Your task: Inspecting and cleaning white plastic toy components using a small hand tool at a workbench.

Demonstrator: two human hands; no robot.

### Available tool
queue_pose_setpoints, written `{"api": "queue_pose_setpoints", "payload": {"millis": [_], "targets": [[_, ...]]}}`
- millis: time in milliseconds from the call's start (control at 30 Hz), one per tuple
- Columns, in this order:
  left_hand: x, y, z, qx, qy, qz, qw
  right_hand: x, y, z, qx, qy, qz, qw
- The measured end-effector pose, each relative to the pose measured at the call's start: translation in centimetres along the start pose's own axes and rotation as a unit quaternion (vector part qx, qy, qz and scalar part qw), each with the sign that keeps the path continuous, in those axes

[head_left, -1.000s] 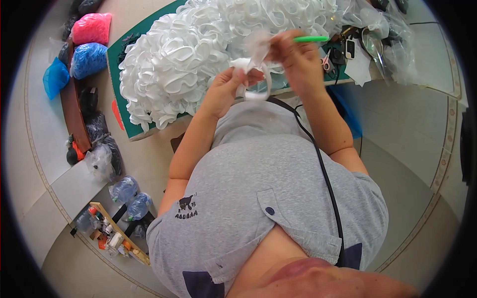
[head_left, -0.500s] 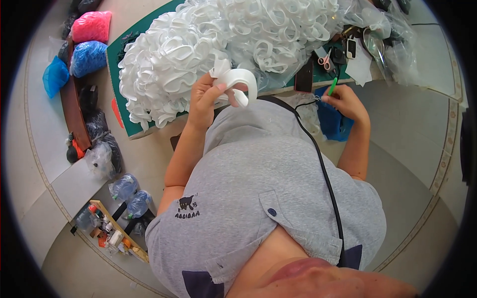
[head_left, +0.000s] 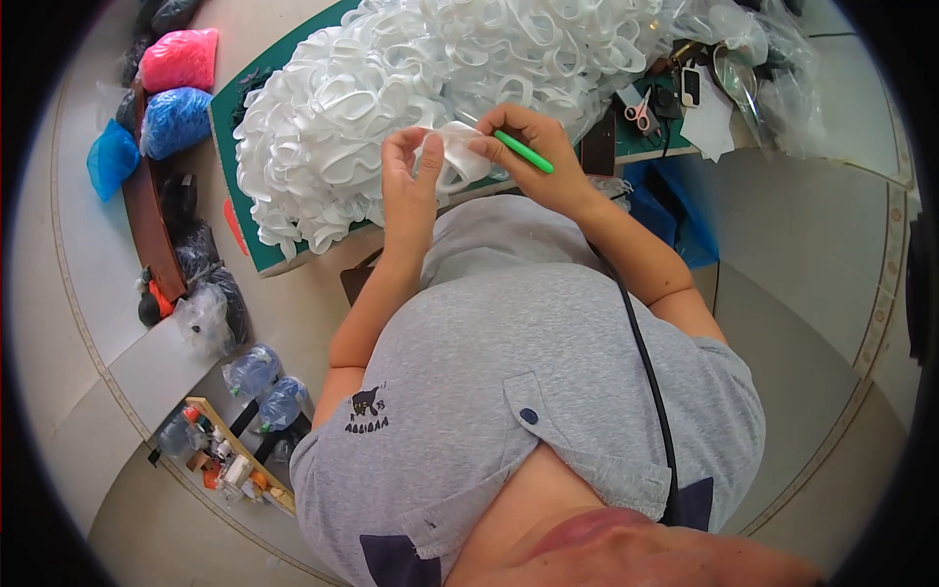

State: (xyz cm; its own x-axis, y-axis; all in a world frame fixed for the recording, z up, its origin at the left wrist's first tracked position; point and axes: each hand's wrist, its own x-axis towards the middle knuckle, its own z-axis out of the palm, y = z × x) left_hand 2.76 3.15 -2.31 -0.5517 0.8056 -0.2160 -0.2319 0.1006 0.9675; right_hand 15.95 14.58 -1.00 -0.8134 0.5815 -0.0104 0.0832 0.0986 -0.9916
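Observation:
My left hand (head_left: 411,174) pinches a loop of white band (head_left: 462,161), flat and smooth like elastic or ribbon. At the loop's other side is my right hand (head_left: 533,157), its thumb and fingertips close against the band. A slim green-handled tool (head_left: 523,152) lies across the right hand's fingers; a thin pale shaft seems to point away from me, and its exact kind I cannot tell. Just beyond both hands rises a large heap of similar white loops (head_left: 342,127), partly on clear plastic, covering much of the green table top (head_left: 227,117).
Right of the heap lie a dark phone (head_left: 599,147), pink-handled scissors (head_left: 638,112), a small white device (head_left: 691,86), paper (head_left: 708,127) and clear plastic bags (head_left: 787,108). A black cable (head_left: 641,342) runs down my front. Bagged pink (head_left: 179,59) and blue (head_left: 176,119) items sit at left.
My right hand has come in from the right, bringing the green-handled tool up to the white loop. My left hand has turned the loop and still holds it.

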Motion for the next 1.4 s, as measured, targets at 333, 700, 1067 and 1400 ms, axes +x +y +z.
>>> {"api": "queue_pose_setpoints", "payload": {"millis": [333, 700, 1067, 1400], "targets": [[-0.8, 0.4, -0.3, 0.123, -0.054, 0.131, 0.982, 1.6, 1.8, -2.7, -0.012, 0.206, 0.013, 0.978], [5.4, 2.9, 1.3, 0.199, -0.039, 0.280, 0.938, -13.1, -3.9, -15.7, -0.265, 0.124, 0.249, 0.923], [16.5, -5.5, 5.7, 0.619, -0.056, 0.405, 0.670, -19.1, -2.9, -14.6, -0.355, 0.101, 0.437, 0.820], [5.2, -15.5, -8.4, 0.681, -0.212, 0.347, 0.610, -9.2, 0.6, -12.3, -0.319, 0.052, 0.131, 0.937]]}}
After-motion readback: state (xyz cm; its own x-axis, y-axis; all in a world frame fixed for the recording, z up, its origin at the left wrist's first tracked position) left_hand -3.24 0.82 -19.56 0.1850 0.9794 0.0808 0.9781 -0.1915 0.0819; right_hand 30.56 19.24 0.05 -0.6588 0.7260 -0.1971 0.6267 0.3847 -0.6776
